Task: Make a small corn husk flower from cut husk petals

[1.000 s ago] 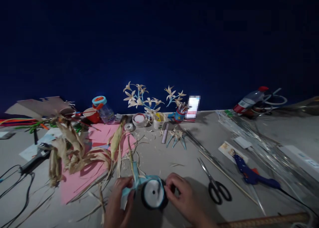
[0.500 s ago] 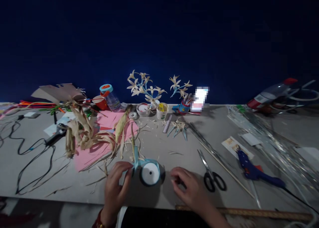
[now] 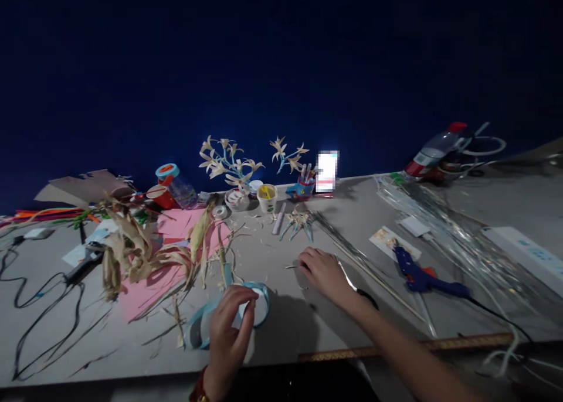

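My left hand (image 3: 232, 326) has its thumb and index finger pinched together in front of a roll of light-blue tape (image 3: 263, 309) with a white core. Whatever is in that pinch is too small or hidden to make out. A loose loop of the blue tape (image 3: 197, 330) lies to the left of this hand. Over the table, my right hand (image 3: 324, 275) reaches palm down with bent fingers, its tips beside thin pale slivers (image 3: 291, 267). Its fingertips are partly hidden. Black-handled scissors (image 3: 345, 273) lie partly covered by my right forearm.
Dried corn husks (image 3: 132, 238) and pink paper (image 3: 153, 290) spread at left. Husk flowers (image 3: 229, 162) on blue stems stand at the back beside cups (image 3: 267, 203). A blue glue gun (image 3: 424, 280), wires (image 3: 352, 244) and plastic-wrapped strands (image 3: 457, 238) lie at right.
My right hand has moved forward over the table to the pale slivers, its forearm now crossing the scissors. My left hand has shifted right, covering part of the tape roll. The view has turned right.
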The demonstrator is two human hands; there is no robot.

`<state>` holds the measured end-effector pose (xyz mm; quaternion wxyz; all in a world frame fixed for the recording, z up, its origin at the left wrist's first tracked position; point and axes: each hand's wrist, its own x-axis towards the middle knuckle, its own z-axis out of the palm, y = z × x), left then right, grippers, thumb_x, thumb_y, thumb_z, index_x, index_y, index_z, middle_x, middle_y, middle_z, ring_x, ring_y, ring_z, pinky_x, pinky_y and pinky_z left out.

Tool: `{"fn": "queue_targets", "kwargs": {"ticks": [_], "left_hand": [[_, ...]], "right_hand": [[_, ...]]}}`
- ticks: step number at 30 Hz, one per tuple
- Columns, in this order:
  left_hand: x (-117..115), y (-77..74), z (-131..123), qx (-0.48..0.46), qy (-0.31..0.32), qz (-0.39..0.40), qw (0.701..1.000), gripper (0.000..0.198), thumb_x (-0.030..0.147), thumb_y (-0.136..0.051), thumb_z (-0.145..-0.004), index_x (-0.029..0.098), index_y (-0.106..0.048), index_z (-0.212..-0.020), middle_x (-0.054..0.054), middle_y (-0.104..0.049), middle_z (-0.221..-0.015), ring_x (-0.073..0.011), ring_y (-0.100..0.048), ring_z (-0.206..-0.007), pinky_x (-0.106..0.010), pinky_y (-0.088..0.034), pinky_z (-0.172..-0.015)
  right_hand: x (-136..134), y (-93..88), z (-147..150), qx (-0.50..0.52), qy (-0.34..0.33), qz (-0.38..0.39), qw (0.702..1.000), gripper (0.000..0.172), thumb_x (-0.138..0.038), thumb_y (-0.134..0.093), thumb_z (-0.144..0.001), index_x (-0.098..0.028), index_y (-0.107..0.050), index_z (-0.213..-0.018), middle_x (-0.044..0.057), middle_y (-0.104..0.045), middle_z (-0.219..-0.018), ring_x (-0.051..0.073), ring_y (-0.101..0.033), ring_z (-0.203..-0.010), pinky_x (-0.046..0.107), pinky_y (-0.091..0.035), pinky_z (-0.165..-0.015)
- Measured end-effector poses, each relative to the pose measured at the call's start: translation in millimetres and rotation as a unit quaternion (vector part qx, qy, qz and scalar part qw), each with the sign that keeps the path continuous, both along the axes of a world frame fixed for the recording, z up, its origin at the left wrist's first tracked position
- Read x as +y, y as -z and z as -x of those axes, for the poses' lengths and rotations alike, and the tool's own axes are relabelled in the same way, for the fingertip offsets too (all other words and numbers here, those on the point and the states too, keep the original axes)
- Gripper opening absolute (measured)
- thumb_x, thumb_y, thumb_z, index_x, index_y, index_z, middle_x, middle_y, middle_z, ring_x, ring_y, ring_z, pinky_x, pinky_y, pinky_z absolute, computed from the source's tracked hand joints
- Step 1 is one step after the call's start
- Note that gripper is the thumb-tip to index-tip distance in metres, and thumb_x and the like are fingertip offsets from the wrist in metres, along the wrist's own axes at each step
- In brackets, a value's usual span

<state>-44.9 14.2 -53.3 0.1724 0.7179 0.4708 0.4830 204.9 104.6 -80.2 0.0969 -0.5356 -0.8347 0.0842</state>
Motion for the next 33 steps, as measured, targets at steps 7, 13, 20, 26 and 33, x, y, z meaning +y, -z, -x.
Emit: {"fn": "queue_targets", "kwargs": {"ticks": [7,13,20,26,33], "left_hand": [[21,-15.0,-25,0.166,0.052,-0.002,0.985,0.032,0.012,-0.058,-0.092,0.023,-0.062,-0.122,-0.012,-0.068,-0.12,-0.027,-0.06,-0.112,-0.045,-0.051,-0.095],[36,-20.7,-53,0.211,0.094,0.006,0.973,0.018,0.013,-0.059,-0.092,0.021,-0.066,-0.107,-0.009,-0.072,-0.102,-0.027,-0.062,-0.098,-0.048,-0.046,-0.094],[42,0.2,-57,0.099,0.057,0.062,0.992,0.011,0.016,-0.058,-0.092,0.02,-0.065,-0.086,-0.005,-0.068,-0.083,-0.0232,-0.062,-0.085,-0.037,-0.047,-0.08],[49,3.0,-45,0.068,0.121,0.137,0.981,0.007,0.021,-0.062,-0.093,0.02,-0.068,-0.096,-0.005,-0.071,-0.091,-0.0214,-0.064,-0.09,-0.034,-0.049,-0.083],[75,2.7,-31,0.121,0.175,0.136,0.968,0.004,0.018,-0.068,-0.088,0.02,-0.071,-0.086,-0.003,-0.071,-0.082,-0.0206,-0.064,-0.085,-0.033,-0.047,-0.083]], "right_hand": [[-24,-35.5,0,-0.016,-0.073,0.01,0.997,0.013,-0.009,-0.055,-0.094,-0.02,-0.062,-0.091,0.008,-0.071,-0.091,0.025,-0.066,-0.086,0.033,-0.046,-0.075],[-41,-62.1,-2,0.043,-0.12,0.027,0.991,0.016,-0.008,-0.051,-0.093,-0.02,-0.061,-0.095,0.008,-0.07,-0.097,0.024,-0.065,-0.09,0.035,-0.048,-0.079],[-39,-43.3,-9,0.367,-0.05,0.148,0.917,0.011,-0.019,-0.061,-0.092,-0.021,-0.066,-0.102,0.004,-0.072,-0.097,0.019,-0.067,-0.088,0.03,-0.051,-0.08],[-33,-29.4,-9,0.475,0.013,0.212,0.854,0.014,-0.032,-0.067,-0.089,-0.019,-0.071,-0.093,0.003,-0.073,-0.084,0.018,-0.067,-0.077,0.028,-0.052,-0.07],[-16,-14.8,-23,0.531,0.061,0.235,0.812,0.026,-0.043,-0.076,-0.081,-0.019,-0.073,-0.089,0.002,-0.071,-0.078,0.017,-0.065,-0.07,0.029,-0.051,-0.067]]}}
